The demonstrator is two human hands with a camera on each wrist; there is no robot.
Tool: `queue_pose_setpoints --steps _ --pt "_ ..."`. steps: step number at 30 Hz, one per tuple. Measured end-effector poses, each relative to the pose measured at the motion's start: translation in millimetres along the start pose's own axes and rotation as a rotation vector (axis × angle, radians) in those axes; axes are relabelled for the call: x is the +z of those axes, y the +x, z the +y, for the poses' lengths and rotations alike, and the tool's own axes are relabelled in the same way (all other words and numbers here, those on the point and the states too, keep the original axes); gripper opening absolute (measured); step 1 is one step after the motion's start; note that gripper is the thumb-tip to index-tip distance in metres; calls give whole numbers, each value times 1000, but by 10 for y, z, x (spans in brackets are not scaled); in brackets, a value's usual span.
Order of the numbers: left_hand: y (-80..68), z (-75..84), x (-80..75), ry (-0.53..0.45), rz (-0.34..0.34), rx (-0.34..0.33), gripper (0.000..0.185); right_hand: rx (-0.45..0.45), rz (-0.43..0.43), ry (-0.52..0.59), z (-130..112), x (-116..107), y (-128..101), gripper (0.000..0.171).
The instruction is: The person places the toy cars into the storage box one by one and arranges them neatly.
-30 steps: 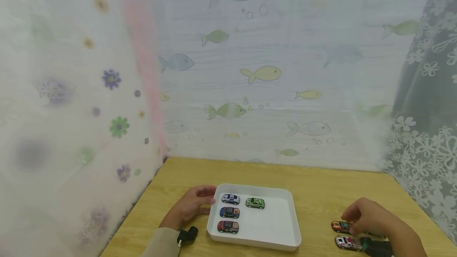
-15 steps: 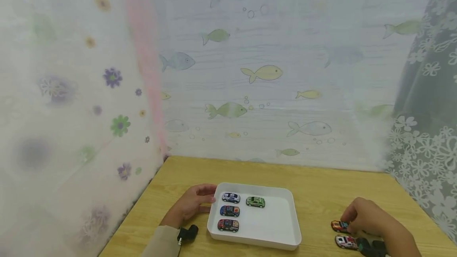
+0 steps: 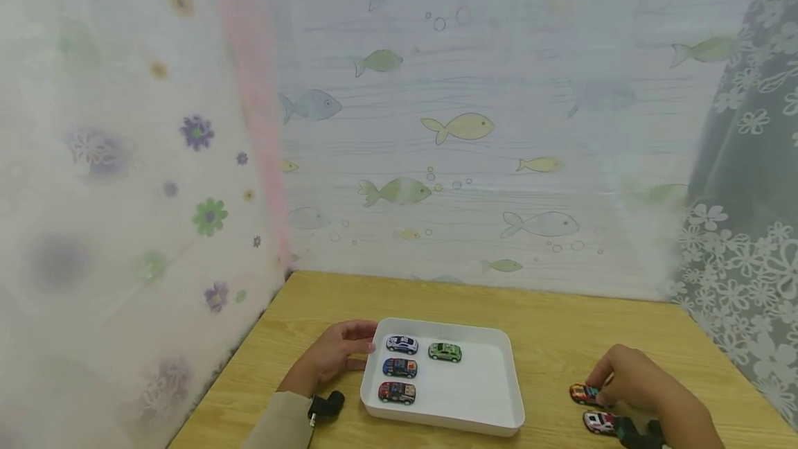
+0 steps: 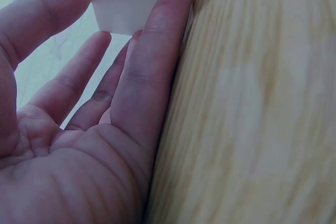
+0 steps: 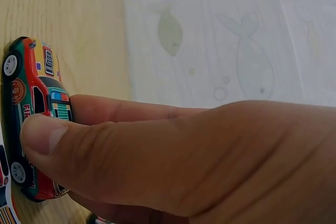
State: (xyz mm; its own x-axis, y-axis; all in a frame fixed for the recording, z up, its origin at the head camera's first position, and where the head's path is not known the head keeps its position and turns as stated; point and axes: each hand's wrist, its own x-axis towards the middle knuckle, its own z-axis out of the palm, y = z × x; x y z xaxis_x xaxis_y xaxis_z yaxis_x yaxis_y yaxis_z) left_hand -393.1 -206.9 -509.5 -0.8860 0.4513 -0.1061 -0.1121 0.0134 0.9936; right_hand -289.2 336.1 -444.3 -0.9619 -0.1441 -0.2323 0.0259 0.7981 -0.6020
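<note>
A wooden table (image 3: pixel 561 328) stands in a corner of thin curtains printed with fish and flowers. On it lies a white tray (image 3: pixel 483 393) with four toy cars inside: white (image 3: pixel 402 344), blue (image 3: pixel 400 367), dark red (image 3: pixel 396 392) and green (image 3: pixel 445 351). The left hand (image 3: pixel 337 355) rests with straight fingers (image 4: pixel 152 66) against the left side of the tray. To the right of the tray, the right hand (image 3: pixel 630 380) pinches a red toy car (image 5: pixel 34 114) on the table, thumb on its roof. A white toy car (image 3: pixel 600 422) lies just beside it.
</note>
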Motion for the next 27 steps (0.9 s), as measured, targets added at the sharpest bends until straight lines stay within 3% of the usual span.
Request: queue_pose_setpoints --steps 15,27 --pt "-12 29 12 4 3 -2 53 7 -9 19 -3 28 28 21" --pt "-8 35 3 -4 -2 -11 51 -83 -49 33 -17 10 40 19"
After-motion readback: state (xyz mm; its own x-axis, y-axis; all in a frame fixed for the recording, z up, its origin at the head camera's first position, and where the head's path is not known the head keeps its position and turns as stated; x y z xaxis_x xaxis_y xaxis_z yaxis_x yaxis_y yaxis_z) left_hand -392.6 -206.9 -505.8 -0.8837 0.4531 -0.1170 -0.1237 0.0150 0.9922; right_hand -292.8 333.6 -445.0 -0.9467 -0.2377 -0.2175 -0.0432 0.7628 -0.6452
